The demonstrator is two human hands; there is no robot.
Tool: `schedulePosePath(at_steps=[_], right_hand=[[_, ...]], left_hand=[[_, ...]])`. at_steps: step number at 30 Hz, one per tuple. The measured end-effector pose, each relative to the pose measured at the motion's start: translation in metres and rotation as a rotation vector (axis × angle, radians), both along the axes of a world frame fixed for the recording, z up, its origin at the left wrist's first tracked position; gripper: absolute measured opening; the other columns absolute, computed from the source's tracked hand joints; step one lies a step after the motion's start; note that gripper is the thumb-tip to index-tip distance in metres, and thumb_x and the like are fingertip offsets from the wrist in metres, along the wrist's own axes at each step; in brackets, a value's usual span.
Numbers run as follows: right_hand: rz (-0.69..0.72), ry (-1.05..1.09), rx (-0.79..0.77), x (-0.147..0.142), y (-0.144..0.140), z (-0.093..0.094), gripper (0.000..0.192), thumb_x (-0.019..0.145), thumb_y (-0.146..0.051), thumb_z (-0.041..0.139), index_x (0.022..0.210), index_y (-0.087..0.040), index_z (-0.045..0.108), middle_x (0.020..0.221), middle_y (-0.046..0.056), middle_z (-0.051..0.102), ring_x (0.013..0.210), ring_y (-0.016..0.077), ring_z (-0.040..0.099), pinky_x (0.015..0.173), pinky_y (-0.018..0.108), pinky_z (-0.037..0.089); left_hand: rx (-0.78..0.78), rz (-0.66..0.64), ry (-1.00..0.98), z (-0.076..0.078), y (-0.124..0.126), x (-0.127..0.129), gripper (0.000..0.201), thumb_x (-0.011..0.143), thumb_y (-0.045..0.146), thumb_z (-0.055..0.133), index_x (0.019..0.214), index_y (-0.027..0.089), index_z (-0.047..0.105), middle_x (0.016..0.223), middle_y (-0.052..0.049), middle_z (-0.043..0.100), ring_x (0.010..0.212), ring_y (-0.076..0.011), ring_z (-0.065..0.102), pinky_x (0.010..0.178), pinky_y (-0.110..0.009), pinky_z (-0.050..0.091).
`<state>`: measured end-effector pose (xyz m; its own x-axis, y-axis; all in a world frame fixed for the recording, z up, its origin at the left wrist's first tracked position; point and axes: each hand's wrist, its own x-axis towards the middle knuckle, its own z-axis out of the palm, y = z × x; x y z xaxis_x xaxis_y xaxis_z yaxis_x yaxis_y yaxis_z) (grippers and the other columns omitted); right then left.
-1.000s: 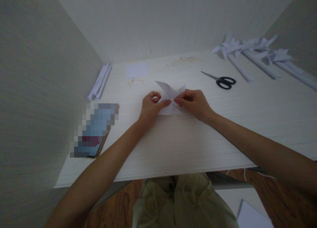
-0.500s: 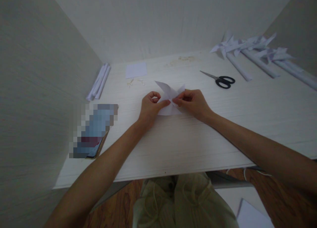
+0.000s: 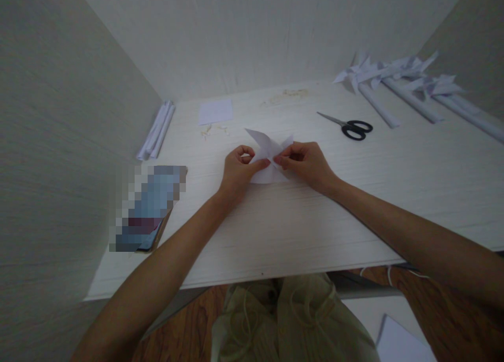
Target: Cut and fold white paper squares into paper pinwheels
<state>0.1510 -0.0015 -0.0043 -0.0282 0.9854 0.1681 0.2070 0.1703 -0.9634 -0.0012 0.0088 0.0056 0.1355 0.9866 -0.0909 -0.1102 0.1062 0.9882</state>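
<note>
Both hands pinch the same piece of white paper at its middle: the left hand (image 3: 238,168) has thumb and forefinger closed on its left side, the right hand (image 3: 305,161) has its fingertips closed on its right side, and the two grips nearly touch. The folded paper (image 3: 269,151) lies in the centre of the worktop (image 3: 283,220), its lower part flat on the surface and two pointed flaps lifted on its far side. Judging by those flaps, the folding looks partly done, with the points raised but not gathered, and no stick is attached. To the far right lie black-handled scissors (image 3: 350,127), and beyond them a row of finished paper pinwheels (image 3: 397,76) on rolled paper sticks. To the far left rest spare rolled paper sticks (image 3: 156,131), a small paper square (image 3: 215,111) and some scraps.
</note>
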Motion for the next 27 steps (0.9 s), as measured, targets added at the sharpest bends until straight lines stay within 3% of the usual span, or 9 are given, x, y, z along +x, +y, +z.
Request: schedulePosePath(at_steps=[27], right_hand=[[-0.024,-0.042,0.020,0.0001,0.0000,-0.0026,0.022,0.065,-0.033,0.063,0.056,-0.013,0.059,0.049,0.000,0.056,0.044,0.0080,0.046,0.044,0.022,0.034]], left_hand=[[0.009,-0.006,0.023,-0.0006,0.0001,0.0008,0.035,0.049,0.020,0.070,0.068,0.018,0.041,0.059,0.003,0.062,0.049,-0.0102,0.058,0.047,-0.020,0.045]])
